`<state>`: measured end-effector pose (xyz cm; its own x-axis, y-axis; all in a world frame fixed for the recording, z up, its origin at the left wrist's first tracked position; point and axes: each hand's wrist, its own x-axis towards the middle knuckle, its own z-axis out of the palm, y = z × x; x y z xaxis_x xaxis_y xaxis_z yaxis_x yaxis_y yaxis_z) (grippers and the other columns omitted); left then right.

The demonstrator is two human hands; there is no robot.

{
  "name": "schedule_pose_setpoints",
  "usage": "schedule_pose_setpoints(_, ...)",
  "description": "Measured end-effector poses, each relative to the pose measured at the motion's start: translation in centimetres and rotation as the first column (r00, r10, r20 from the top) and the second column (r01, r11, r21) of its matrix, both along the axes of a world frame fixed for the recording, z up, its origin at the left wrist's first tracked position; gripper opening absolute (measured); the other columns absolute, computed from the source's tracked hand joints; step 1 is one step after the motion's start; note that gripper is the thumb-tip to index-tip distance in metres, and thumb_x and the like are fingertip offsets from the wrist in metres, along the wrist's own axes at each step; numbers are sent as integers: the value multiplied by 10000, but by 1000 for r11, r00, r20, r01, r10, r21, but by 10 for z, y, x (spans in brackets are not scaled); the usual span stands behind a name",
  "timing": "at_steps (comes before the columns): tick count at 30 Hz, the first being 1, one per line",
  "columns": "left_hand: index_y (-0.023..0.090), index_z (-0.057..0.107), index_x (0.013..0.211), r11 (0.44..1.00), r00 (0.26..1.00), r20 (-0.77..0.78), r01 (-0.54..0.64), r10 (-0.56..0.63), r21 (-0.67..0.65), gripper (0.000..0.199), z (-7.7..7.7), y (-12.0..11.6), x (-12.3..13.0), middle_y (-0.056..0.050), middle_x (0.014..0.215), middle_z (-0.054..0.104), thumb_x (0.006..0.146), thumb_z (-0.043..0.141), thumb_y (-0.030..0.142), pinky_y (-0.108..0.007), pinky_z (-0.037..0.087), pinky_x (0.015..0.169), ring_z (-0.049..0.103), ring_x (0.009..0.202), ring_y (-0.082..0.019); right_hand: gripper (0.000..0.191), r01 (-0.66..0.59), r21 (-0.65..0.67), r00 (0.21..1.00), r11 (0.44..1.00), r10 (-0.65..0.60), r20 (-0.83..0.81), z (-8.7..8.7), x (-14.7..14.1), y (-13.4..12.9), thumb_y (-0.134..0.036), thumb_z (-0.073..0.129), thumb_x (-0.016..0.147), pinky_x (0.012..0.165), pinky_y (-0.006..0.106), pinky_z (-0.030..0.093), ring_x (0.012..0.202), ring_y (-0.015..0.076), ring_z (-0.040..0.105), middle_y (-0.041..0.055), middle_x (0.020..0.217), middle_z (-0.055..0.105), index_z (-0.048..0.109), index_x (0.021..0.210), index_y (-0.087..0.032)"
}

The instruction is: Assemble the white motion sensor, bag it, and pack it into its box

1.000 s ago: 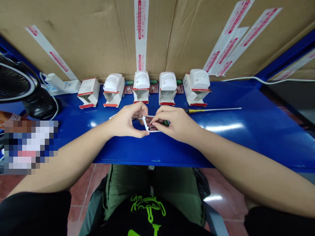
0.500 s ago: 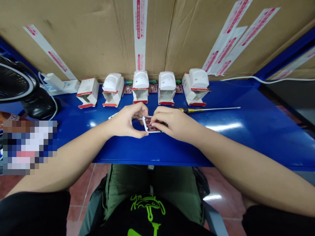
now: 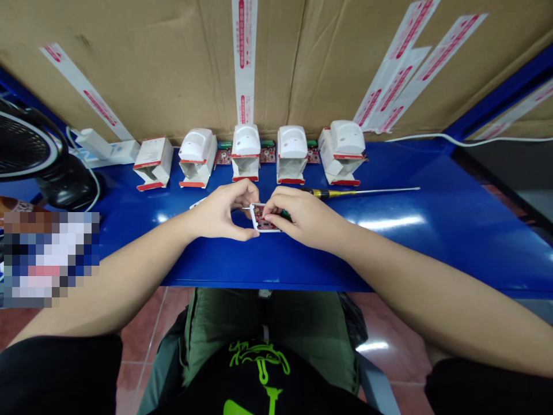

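Observation:
Between my hands, over the blue table, is a small white plastic housing with a red circuit board in it. My left hand grips the housing's left end, thumb at the near corner and fingers at the far one. A thin metal pin pokes out by those fingers. My right hand is closed over the right part, its thumb and fingertips pinched on the board. It hides that end, where a bit of green shows. Partly behind my left wrist lies a white piece.
Several small cartons line the back, most topped by white domed sensor housings. Red circuit boards lie between them. A screwdriver rests beyond my right hand. A black fan and power strip stand left.
My right fingers have shifted slightly on the circuit board. My left hand keeps its hold on the housing, and the whole view has moved a touch.

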<state>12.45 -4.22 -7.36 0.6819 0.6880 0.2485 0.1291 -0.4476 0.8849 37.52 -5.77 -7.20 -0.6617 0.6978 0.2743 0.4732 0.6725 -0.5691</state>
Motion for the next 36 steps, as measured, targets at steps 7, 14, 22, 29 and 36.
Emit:
schedule_pose_setpoints(7,233,551,1028,1000,1000,-3,1,-1,-16,492,1,0,-1,-12,954,769,732,944,237,-337,697,840,790,846,-182,152,6,-43,998,999,-8,-62,3,0,0,-165,640,992,837,350,539,874,190,702,66,976,750,781,939,-188)
schedule_pose_setpoints(14,234,554,1032,1000,1000,-1,-5,5,-17,487,1,-1,0,-6,948,767,734,939,238,-337,694,835,780,838,-179,151,3,-38,996,999,-6,-85,2,0,0,-157,631,966,798,334,535,850,186,692,60,950,753,757,896,-199)
schedule_pose_setpoints(22,236,552,1030,1000,1000,2,-3,3,-18,471,2,-1,0,-6,941,769,744,927,239,-335,691,835,775,838,-179,155,8,32,1000,999,-8,5,4,2,-2,-178,618,1020,865,356,548,925,217,705,76,984,745,750,941,-197)
schedule_pose_setpoints(29,236,546,1046,1000,1000,-9,-4,5,28,478,-1,1,0,-2,948,757,748,918,268,-327,684,807,779,834,-184,238,-30,236,986,971,-9,164,1,-1,-4,-182,535,1103,853,369,542,917,228,681,99,1027,731,757,1016,-181)
schedule_pose_setpoints(36,232,546,1050,999,1000,-5,8,-8,34,475,-3,2,1,-4,944,761,755,916,256,-325,677,799,776,832,-185,317,-84,447,965,891,-39,259,-4,-1,-4,-194,495,1164,778,364,530,860,232,658,116,987,716,771,1026,-120)
